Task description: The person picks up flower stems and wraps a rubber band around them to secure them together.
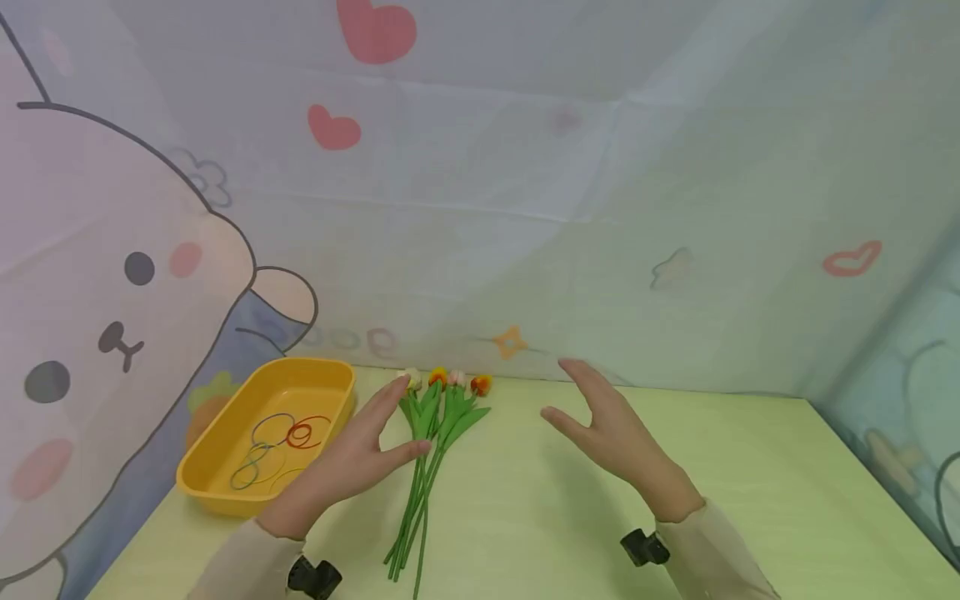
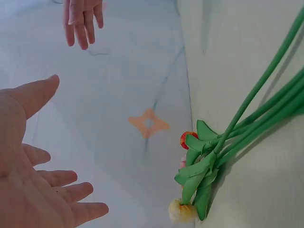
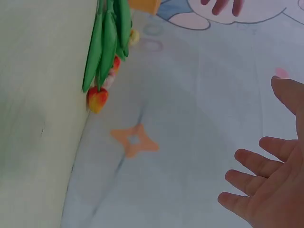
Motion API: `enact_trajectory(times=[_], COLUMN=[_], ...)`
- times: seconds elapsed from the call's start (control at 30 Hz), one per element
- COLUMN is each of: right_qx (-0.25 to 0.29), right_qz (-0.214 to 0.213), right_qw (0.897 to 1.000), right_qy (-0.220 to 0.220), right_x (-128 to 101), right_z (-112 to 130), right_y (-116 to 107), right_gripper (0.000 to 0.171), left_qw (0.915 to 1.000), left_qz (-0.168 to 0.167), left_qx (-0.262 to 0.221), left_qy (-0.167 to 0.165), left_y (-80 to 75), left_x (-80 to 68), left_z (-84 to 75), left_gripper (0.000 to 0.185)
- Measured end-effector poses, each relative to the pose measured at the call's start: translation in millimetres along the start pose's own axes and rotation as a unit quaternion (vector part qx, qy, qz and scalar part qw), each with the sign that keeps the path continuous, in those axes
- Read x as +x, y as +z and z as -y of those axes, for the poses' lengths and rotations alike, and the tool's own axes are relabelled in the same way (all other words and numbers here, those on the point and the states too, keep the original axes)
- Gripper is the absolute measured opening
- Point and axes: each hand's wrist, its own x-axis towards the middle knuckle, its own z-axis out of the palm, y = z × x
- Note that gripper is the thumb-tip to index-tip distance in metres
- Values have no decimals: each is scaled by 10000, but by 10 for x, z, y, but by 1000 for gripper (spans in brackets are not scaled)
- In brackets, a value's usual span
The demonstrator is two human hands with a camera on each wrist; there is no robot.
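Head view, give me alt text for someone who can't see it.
Two open hands, the left hand and right hand, hover either side of a bunch of artificial flowers lying on a pale green table. A yellow tray of rubber bands sits left.

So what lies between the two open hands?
Head view: the bunch of artificial tulips beside the left hand, then bare green tabletop up to the right hand.

The artificial flowers [image 1: 431,433] are seen to be made of smooth, slightly glossy green plastic stems and leaves, with matt cloth-like heads. The bench [image 1: 675,517] is finished in a pale, matt wood-grain laminate. The yellow tray [image 1: 225,492] is formed of smooth, glossy plastic. The backdrop [image 1: 525,208] is made of thin, matt printed cloth.
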Motion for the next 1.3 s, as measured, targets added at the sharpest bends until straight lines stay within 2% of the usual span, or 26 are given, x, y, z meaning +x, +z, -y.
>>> enact_trajectory(times=[0.17, 0.3, 0.57, 0.87, 1.07, 1.2, 1.3], right_qx=[433, 720, 1187, 1466, 1958, 2224, 2434], right_qz=[47, 116, 374, 474, 680, 843, 953], right_qw=[9990, 9970, 9907, 9868, 9770, 9690, 9619], right_qy=[100, 250, 554, 503, 508, 672, 799], right_x=[93, 156, 252, 338, 372, 360, 338], right_z=[96, 141, 191, 183, 140, 141, 147], right_y=[173, 315, 612, 931, 1146, 1269, 1342], right_gripper=[75, 74, 71, 70, 71, 71, 72], left_qw=[9997, 9975, 9876, 9778, 9736, 9713, 9679], left_qz=[-106, -16, 35, -55, -100, -182, -221], left_qx=[-154, -572, -1361, -1759, -1920, -1984, -2026], left_qy=[-183, -419, -784, -1135, -1230, -1300, -1472], left_y=[44, 101, 252, 363, 443, 509, 548], left_x=[8, 23, 52, 64, 60, 68, 69], left_z=[48, 117, 250, 355, 422, 494, 534], left_gripper=[89, 89, 90, 90, 91, 91, 92])
